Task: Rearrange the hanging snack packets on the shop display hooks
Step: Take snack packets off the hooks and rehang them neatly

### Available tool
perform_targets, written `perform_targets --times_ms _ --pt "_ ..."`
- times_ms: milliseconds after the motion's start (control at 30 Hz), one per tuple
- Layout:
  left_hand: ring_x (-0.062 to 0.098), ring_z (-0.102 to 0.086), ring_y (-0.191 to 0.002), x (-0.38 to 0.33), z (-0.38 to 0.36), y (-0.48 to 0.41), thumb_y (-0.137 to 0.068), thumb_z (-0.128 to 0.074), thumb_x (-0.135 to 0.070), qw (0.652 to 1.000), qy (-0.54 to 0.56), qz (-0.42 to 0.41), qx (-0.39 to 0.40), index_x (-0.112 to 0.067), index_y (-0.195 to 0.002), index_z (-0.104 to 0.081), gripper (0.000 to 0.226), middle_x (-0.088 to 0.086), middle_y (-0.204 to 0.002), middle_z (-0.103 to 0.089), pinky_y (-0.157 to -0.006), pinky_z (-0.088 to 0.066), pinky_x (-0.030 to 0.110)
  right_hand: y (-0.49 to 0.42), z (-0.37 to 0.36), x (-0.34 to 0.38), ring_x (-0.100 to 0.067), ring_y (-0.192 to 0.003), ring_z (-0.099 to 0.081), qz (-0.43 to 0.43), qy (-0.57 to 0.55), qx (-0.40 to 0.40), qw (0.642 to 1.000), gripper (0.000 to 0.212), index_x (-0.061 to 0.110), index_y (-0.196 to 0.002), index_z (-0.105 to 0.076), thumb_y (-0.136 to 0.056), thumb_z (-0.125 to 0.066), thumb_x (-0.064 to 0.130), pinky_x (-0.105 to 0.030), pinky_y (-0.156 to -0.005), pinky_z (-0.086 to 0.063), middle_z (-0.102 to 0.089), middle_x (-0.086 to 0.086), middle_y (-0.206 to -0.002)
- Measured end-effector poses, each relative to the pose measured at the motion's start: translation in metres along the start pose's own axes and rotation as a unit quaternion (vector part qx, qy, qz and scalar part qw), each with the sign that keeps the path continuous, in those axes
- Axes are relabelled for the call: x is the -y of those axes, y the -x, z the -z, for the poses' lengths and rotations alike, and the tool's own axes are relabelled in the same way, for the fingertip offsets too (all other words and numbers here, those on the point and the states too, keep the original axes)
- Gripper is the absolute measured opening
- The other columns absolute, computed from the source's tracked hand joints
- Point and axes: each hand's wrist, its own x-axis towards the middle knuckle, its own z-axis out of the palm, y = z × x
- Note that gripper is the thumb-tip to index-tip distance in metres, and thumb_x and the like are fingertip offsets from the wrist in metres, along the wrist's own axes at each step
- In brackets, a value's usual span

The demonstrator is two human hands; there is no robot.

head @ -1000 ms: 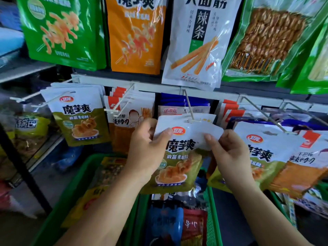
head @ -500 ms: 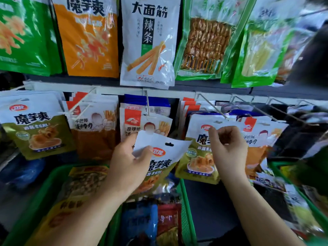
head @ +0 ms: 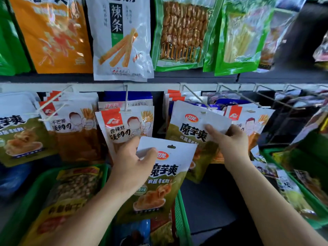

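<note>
My left hand (head: 132,163) pinches the upper left corner of a white and olive snack packet (head: 159,176), held loose below the hooks with its hang hole free. My right hand (head: 230,141) grips the right edge of a matching white and olive packet (head: 190,128) that hangs on a wire hook (head: 195,96). To the left, a white and orange packet (head: 124,125) hangs on the middle hook (head: 126,98). Further white and orange packets (head: 71,125) hang at the left, and one more (head: 248,119) behind my right hand.
Large bags hang in a row above the white hook rail (head: 159,86). Bare wire hooks (head: 276,98) stick out at the right. Green baskets (head: 179,210) with loose packets stand below at left and at right (head: 301,176). Another olive packet (head: 17,135) hangs far left.
The view has shifted right. My left hand took the loose olive packet off the middle hook and lowered it. My right hand left it and took hold of the olive packet hanging to the right.
</note>
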Motion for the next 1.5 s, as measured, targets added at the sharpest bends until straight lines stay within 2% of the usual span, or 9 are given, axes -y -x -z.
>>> perform_targets --times_ms 67,167,267,600,733,833,1033,1333,1500 --pt "0.001 -0.073 -0.091 0.001 -0.001 0.001 -0.099 -0.065 -0.022 1.000 -0.003 -0.005 0.007 -0.028 -0.095 -0.067 0.007 -0.012 -0.095 -0.078 -0.080 -0.061 0.027 0.004 -0.001 0.000 -0.010 -0.078 -0.080 -0.018 -0.053 0.061 0.997 0.026 0.023 -0.104 -0.073 -0.083 -0.088 0.021 -0.019 -0.060 -0.061 -0.083 0.005 -0.089" --pt "0.013 -0.075 -0.094 0.002 -0.003 0.001 -0.099 -0.065 -0.026 0.999 -0.019 -0.013 0.024 -0.017 -0.103 -0.067 0.010 -0.001 -0.099 -0.078 -0.081 -0.063 0.037 0.006 -0.001 0.000 -0.013 -0.084 -0.081 -0.045 -0.091 0.105 0.989 0.018 0.019 -0.108 -0.073 -0.092 -0.079 0.015 -0.023 -0.065 -0.063 -0.084 0.003 -0.094" --pt "0.007 -0.076 -0.096 0.001 -0.004 0.002 -0.100 -0.064 -0.021 0.999 0.008 -0.008 0.036 -0.020 -0.110 -0.067 0.011 -0.005 -0.103 -0.079 -0.076 -0.061 0.020 0.009 -0.003 0.002 -0.016 -0.086 -0.082 -0.064 -0.117 0.102 0.986 0.012 0.018 -0.108 -0.072 -0.096 -0.072 0.014 -0.029 -0.069 -0.066 -0.084 -0.004 -0.101" --pt "0.022 -0.074 -0.095 -0.011 0.001 0.008 -0.099 -0.067 -0.025 0.994 0.057 -0.018 0.091 -0.024 -0.111 -0.067 0.012 0.005 -0.101 -0.079 -0.085 -0.057 0.041 0.051 0.018 0.034 -0.034 -0.092 -0.081 -0.029 -0.113 0.132 0.984 0.013 0.008 -0.099 -0.079 -0.093 -0.070 -0.001 -0.047 -0.085 -0.064 -0.084 -0.012 -0.099" --pt "0.002 -0.065 -0.115 -0.007 -0.009 0.009 -0.096 -0.069 -0.031 0.996 0.082 -0.009 0.033 -0.030 -0.133 -0.061 0.038 -0.012 -0.127 -0.071 -0.101 -0.046 0.026 0.073 0.015 0.034 -0.031 -0.099 -0.080 -0.090 -0.136 0.212 0.964 0.017 0.010 -0.109 -0.077 -0.099 -0.064 0.014 -0.046 -0.090 -0.060 -0.083 -0.011 -0.108" --pt "-0.018 -0.061 -0.106 -0.010 -0.010 0.010 -0.097 -0.068 -0.028 0.996 0.093 0.004 -0.015 -0.039 -0.119 -0.064 0.025 -0.030 -0.114 -0.070 -0.088 -0.044 0.007 0.086 0.004 0.033 -0.031 -0.100 -0.080 -0.125 -0.169 0.247 0.946 0.023 0.010 -0.115 -0.074 -0.102 -0.060 0.023 -0.045 -0.086 -0.064 -0.082 -0.014 -0.112" --pt "0.013 -0.076 -0.096 -0.001 0.010 0.008 -0.096 -0.070 -0.027 0.981 0.143 0.070 -0.109 -0.030 -0.108 -0.073 0.012 -0.006 -0.102 -0.080 -0.090 -0.062 0.047 0.110 -0.038 0.021 -0.027 -0.095 -0.081 -0.003 -0.107 0.256 0.961 0.022 0.013 -0.112 -0.075 -0.089 -0.075 0.013 -0.044 -0.082 -0.067 -0.084 -0.007 -0.104" --pt "0.007 -0.076 -0.091 0.006 0.100 0.046 -0.086 -0.081 -0.031 0.982 0.101 0.100 -0.123 -0.030 -0.111 -0.066 0.029 -0.006 -0.101 -0.078 -0.068 -0.061 0.021 0.157 -0.103 0.020 -0.033 -0.092 -0.081 0.004 -0.117 0.313 0.942 0.019 0.007 -0.109 -0.078 -0.090 -0.077 0.011 -0.050 -0.082 -0.066 -0.083 -0.013 -0.099" --pt "0.005 -0.076 -0.092 0.022 0.164 0.064 -0.070 -0.094 -0.023 0.963 0.094 0.126 -0.219 -0.033 -0.119 -0.060 0.060 -0.007 -0.108 -0.076 -0.077 -0.065 0.030 0.193 -0.168 0.027 -0.041 -0.088 -0.080 -0.036 -0.102 0.380 0.919 0.016 0.009 -0.093 -0.085 -0.086 -0.083 0.023 -0.064 -0.083 -0.062 -0.083 -0.018 -0.092"
